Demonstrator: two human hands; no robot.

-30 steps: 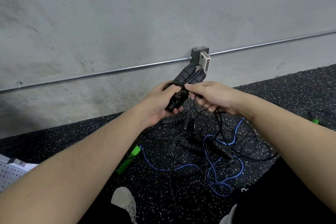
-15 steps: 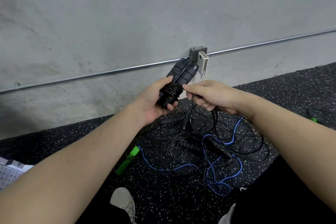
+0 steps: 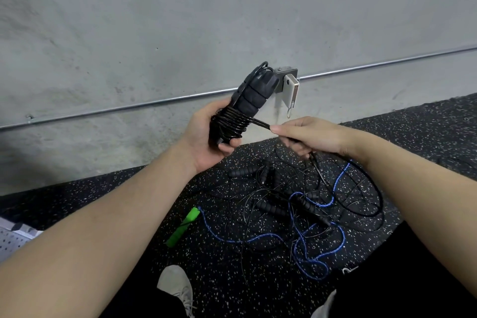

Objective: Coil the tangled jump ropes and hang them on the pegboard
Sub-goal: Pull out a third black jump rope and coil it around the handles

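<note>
Black cord (image 3: 255, 122) is running taut from the handles (image 3: 254, 95) your left hand (image 3: 206, 142) is gripping to your pinching right hand (image 3: 307, 134); slackening risks unravelling wraps (image 3: 229, 124), or snagging the floor tangle (image 3: 304, 204) below.

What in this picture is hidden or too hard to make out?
- Pegboard: head view, cut off by the left edge; no pegs visible.
- Black handles: lower ends hidden by the left hand and the wound cord.
- Floor tangle: thin black cords cross; rope count unclear.
</note>
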